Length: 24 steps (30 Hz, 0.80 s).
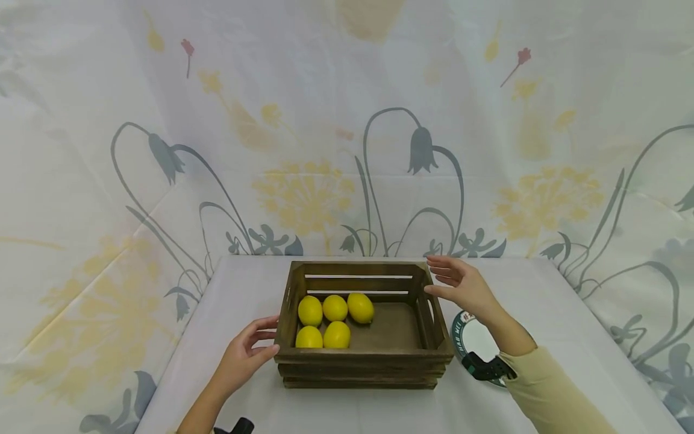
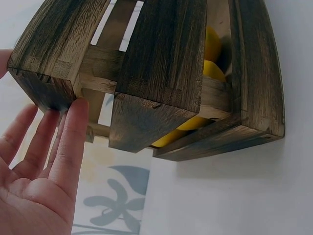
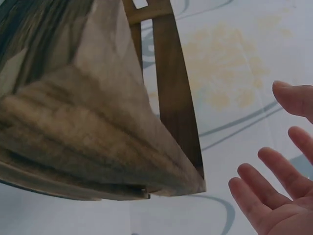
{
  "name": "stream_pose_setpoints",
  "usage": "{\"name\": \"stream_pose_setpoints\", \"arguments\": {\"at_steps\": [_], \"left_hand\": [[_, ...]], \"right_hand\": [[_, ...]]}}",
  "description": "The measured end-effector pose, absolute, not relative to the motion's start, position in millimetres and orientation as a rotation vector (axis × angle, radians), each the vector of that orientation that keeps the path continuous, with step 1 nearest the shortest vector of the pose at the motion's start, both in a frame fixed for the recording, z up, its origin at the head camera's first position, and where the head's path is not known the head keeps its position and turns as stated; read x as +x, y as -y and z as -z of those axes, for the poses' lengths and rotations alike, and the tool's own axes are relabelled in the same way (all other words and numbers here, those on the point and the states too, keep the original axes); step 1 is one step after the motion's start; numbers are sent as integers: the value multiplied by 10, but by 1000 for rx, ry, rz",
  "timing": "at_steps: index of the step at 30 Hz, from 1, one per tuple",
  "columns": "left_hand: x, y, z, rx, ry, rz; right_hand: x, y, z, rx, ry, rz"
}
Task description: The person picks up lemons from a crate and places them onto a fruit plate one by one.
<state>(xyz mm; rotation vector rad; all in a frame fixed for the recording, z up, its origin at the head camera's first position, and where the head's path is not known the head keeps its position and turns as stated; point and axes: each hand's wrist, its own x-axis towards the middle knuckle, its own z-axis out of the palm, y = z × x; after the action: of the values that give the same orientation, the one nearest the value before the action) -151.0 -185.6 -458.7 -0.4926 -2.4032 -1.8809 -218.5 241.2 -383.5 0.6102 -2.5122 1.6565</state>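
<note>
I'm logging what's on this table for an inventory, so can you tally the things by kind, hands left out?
Lemons: 5, all yellow, in the left half of the crate
Wooden crate: 1
Round disc, right of the crate, partly under the right forearm: 1
Total: 7

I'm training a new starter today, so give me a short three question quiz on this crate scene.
1. How many lemons lie in the crate?
2. True or false: the right hand grips a lemon.
3. Which hand is at the crate's near corner? A) left hand B) right hand

Key:
1. Five, all in the crate's left half.
2. False; it is open beside the crate's far right corner, holding nothing.
3. A.
</note>
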Motion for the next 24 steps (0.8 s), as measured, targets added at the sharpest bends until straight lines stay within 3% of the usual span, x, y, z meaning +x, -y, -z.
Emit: {"name": "stream_pose_setpoints", "arguments": {"at_steps": [24], "left_hand": [[-1511,1853,4581,-454,2428,1878]], "right_hand": [[-2501,-2025,3787,671,2573,-1799]]}}
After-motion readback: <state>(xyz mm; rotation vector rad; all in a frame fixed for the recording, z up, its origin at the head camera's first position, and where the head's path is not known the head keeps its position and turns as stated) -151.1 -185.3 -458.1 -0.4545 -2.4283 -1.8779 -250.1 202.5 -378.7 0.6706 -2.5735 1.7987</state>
